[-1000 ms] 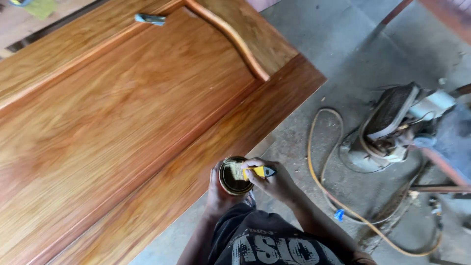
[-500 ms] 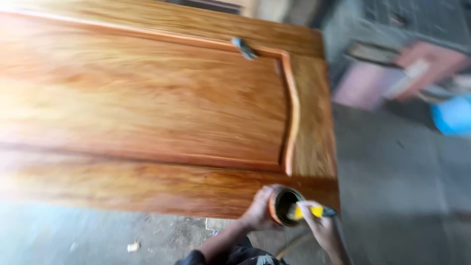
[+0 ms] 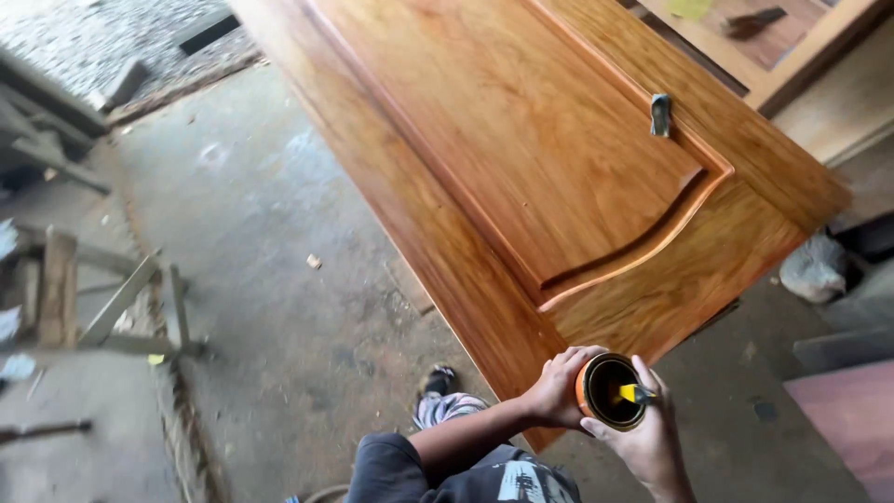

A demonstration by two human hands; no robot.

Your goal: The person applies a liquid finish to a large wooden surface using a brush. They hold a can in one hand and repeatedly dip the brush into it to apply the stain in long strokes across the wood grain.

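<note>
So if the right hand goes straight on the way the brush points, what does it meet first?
The right hand pushes the yellow-handled brush into the open tin, so it likely meets the tin's inside first; depth is unclear.

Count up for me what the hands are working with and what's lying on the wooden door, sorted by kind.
Round tins: 1, the tin, held by the left hand.
Brushes: 1, the yellow-handled brush, in the right hand.
Wooden doors: 1, the door.
Small grey pieces on the door: 1, the grey piece.
Total: 4.

Brush (image 3: pixel 633 393) in can (image 3: pixel 610 391), between both hands, at near corner of door (image 3: pixel 521 158).
</note>
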